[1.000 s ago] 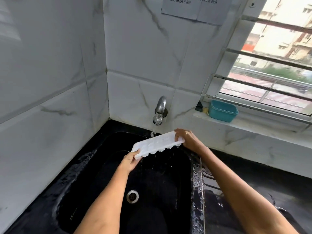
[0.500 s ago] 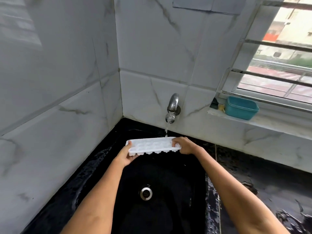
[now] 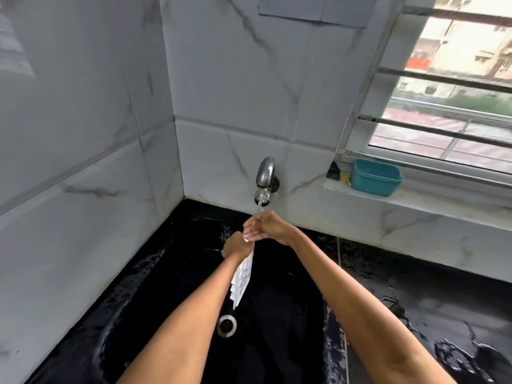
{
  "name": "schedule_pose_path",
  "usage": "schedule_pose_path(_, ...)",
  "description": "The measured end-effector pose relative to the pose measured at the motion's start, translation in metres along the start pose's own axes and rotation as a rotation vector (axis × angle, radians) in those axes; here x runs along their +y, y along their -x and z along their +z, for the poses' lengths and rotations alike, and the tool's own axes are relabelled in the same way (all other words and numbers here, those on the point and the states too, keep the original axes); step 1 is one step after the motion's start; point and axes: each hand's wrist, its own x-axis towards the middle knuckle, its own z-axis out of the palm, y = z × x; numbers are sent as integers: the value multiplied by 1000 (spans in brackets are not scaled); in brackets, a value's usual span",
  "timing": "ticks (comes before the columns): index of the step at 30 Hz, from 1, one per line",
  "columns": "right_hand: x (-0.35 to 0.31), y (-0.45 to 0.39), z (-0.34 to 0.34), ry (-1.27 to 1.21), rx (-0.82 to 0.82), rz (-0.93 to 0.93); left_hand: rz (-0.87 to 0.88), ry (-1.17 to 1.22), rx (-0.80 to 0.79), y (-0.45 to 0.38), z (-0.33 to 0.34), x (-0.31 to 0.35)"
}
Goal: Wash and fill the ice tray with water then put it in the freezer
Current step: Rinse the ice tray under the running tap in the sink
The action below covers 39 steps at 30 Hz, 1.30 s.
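At frame centre, the ice tray, level 0.5 s ago, now hangs on end over the black sink. The left hand and right hand both clamp its top under the tap, likely draining rinse water.

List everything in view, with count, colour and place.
ice tray: one, white, hanging on end over the sink
tap: one, silver, on the back wall, running
sink: one, black, below the tap
drain: one, silver, sink bottom
tub: one, teal, on the window ledge
paper: grey sheets, on the wall at top
window bars: several, dark, right
hands: two, left and right, gripping the tray's top end under the tap
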Motion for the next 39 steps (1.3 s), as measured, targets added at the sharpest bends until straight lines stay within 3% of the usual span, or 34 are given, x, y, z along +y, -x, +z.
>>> schedule_pose_path(2, -5, -9, -8, -73, 157, 61, 41, -28, 0, 0, 7, 9)
schedule_pose_path(4, -4, -27, -22, 48, 406, 74, 61, -15, 3, -2, 7, 13)
schedule_pose_path(6, -5, -45, -33, 178, 552, 42, 91, 16, -3, -5, 5, 12)
schedule_pose_path(14, -9, -81, -32, 261, 530, 15, 154, -64, -83, -12, -6, -10)
schedule_pose_path(20, -2, -73, -26, -279, 414, 31, 169, -50, -56, -7, -19, -17)
schedule_pose_path(25, 2, -50, -34, -412, 218, 150, 192, -59, -98, -3, -23, -20)
schedule_pose_path(29, 29, -23, -37, -40, 276, 231, 231, -135, -137, 8, -25, -23)
schedule_pose_path(33, 51, 3, -27, 121, 199, 163, 270, -259, -168, 21, -25, -25)
schedule_pose_path(36, 60, 34, 2, 571, 6, 60, 338, -394, -230, 44, -13, -21)
schedule_pose_path(39, 60, 53, 32, 934, 45, -14, 385, -503, -183, 60, -4, -13)
